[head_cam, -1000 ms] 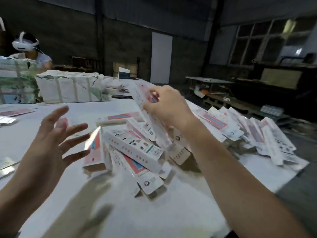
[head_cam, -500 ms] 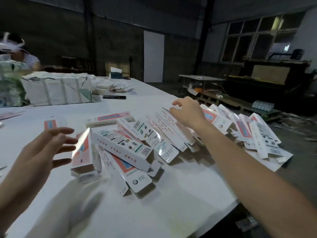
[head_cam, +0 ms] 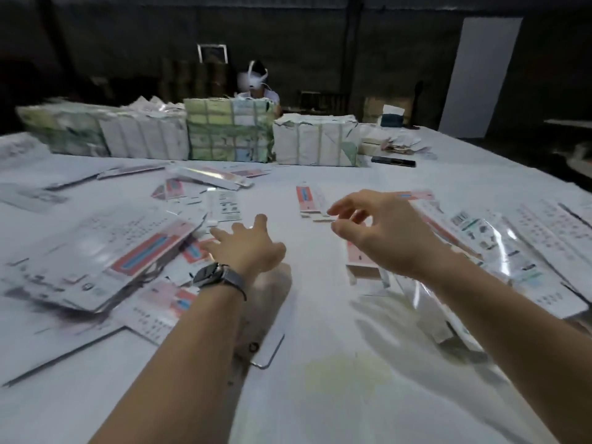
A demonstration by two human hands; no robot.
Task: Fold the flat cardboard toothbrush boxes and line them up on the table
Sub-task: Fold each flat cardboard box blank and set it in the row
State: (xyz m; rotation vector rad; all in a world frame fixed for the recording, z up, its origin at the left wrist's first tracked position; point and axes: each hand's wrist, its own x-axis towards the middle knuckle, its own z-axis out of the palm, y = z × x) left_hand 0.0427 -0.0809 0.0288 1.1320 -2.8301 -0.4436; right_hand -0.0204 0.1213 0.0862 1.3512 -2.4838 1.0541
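Both hands reach out over a big white table (head_cam: 320, 379), and neither one holds anything. The left hand (head_cam: 246, 248) is a little left of the middle. Its fingers (head_cam: 221, 233) are straight and spread apart, pointing toward 11 o'clock. They hang just over the edge of a pile of flat toothbrush boxes (head_cam: 96, 251). The picture is blurry there, so I cannot tell if they touch the pile. A dark watch (head_cam: 211, 274) sits on the left wrist.

The right hand (head_cam: 384, 232) is at about 2 o'clock from the left hand. Its fingers are loosely bent and apart, with the thumb under them. They point toward 9 o'clock, close to one flat box (head_cam: 307, 201) with a pink and blue stripe. That box lies alone on the table, just past the fingertips. I cannot tell if they touch it.

The pile of flat boxes lies at 9 o'clock, white with pink and blue marks. More flat ones are scattered beyond it, toward 11 o'clock. At 3 o'clock a row of folded boxes (head_cam: 499, 251) lies side by side, shiny and overlapping, under and beyond the right arm.

At 12 o'clock, far across the table, stand wrapped bundles (head_cam: 230, 133), some green and some white. A person (head_cam: 256, 84) with a white headset sits behind them. A dark flat thing (head_cam: 393, 161) lies to the right of the bundles. A white door (head_cam: 480, 75) stands at 1 o'clock.
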